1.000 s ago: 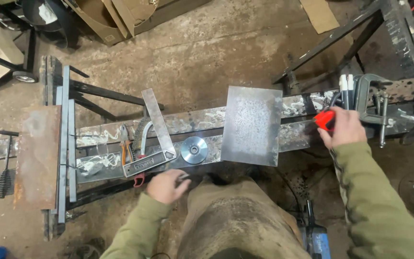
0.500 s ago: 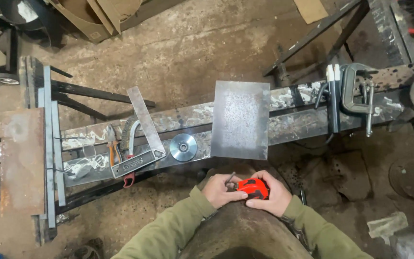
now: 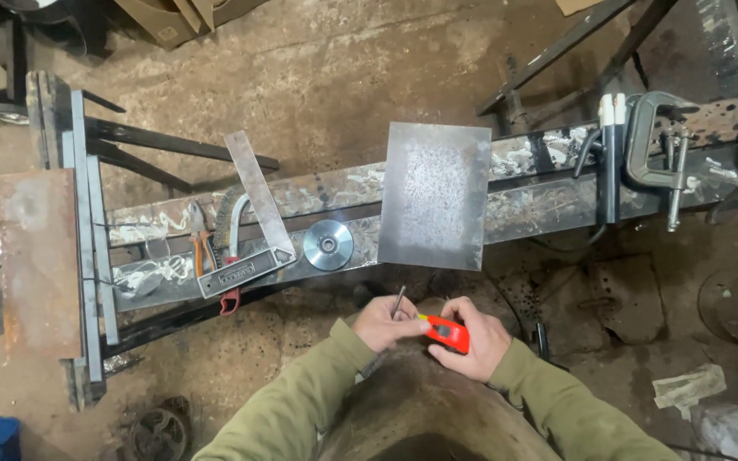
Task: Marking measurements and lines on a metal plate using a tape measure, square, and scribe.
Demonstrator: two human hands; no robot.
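Right hand: your right hand has its grip closed around the red tape measure, held close to your body where both hands can work it.
Left hand: your left hand pinches a thin dark rod, perhaps a scribe or pencil, between thumb and fingers, its fingertips touching the yellow end of the tape measure; the grip is together on the rod.
Steel plate: the grey rectangular plate lies flat on the counter just ahead of your hands, its near edge overhanging slightly, so it sits within easy reach.
Round disc: a shiny metal disc rests beside the plate's left edge.
Square: a try square lies flat left of the disc, next to a wire brush and pliers, grouped as a tool cluster.
Clamp: a C-clamp grips the counter's far right end, next to a white-handled tool.
Rusty plate: a brown plate sits on the frame at the far left.
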